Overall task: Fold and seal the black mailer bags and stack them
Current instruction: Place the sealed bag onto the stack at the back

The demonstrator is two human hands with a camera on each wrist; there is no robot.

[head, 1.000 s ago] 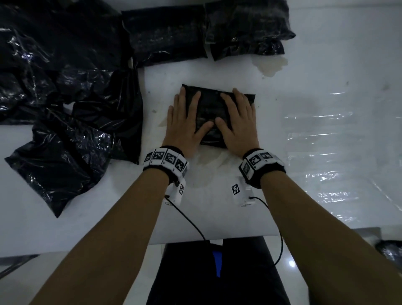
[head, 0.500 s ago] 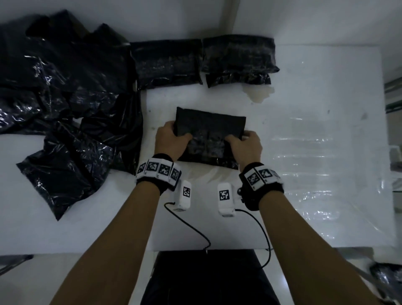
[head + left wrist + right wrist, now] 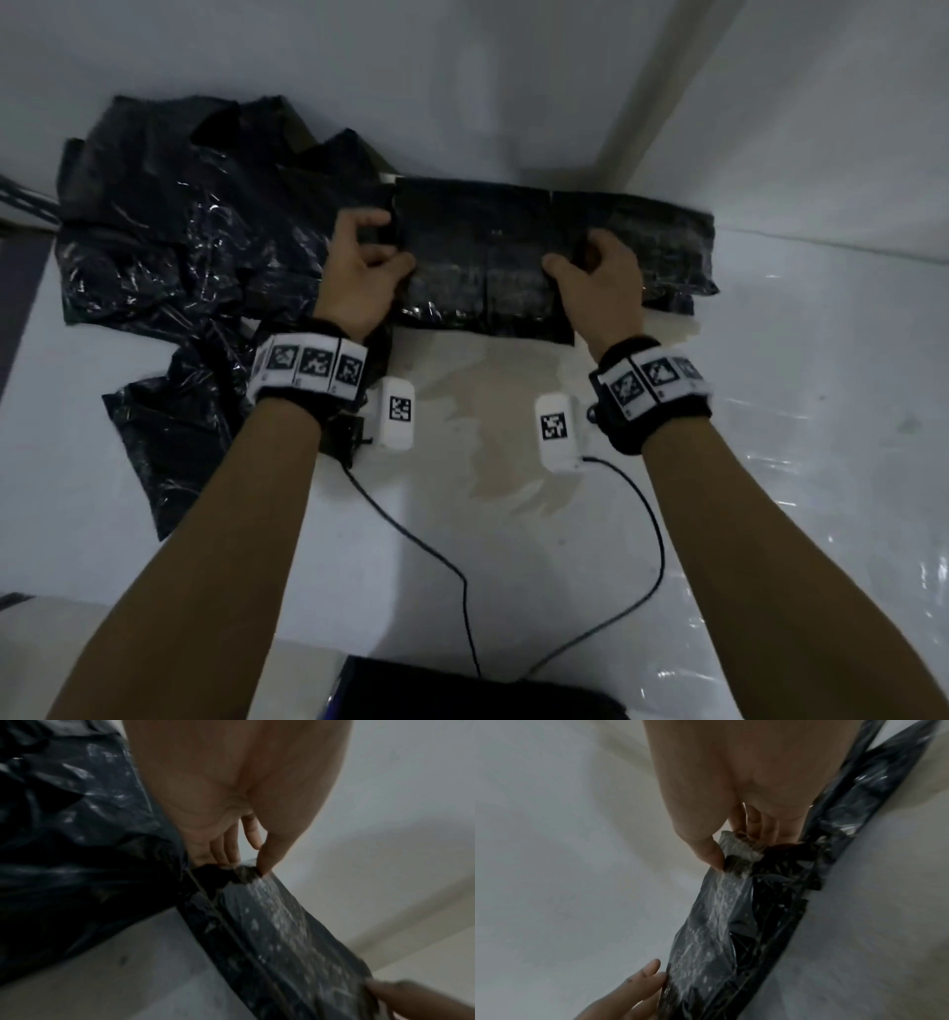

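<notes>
I hold a folded black mailer bag (image 3: 482,241) by its two short ends at the far side of the white table (image 3: 770,411). My left hand (image 3: 393,244) pinches the left end, thumb on top and fingers beneath. My right hand (image 3: 570,257) pinches the right end the same way. The bag hangs just over another folded bag (image 3: 488,313) and beside a third (image 3: 667,246). In the left wrist view the left hand (image 3: 246,870) grips the bag (image 3: 280,927). In the right wrist view the right hand (image 3: 731,852) grips the bag (image 3: 711,927).
A loose heap of unfolded black bags (image 3: 169,231) covers the table's left side. A pale wall (image 3: 513,77) rises right behind the folded bags. A beige stain (image 3: 508,437) marks the table's middle, and glossy clear film (image 3: 847,514) lies at right. Camera cables (image 3: 421,545) trail toward me.
My hands went from pressing the folded bag flat to gripping its ends. They lifted it and carried it away from me, over the folded bags at the back.
</notes>
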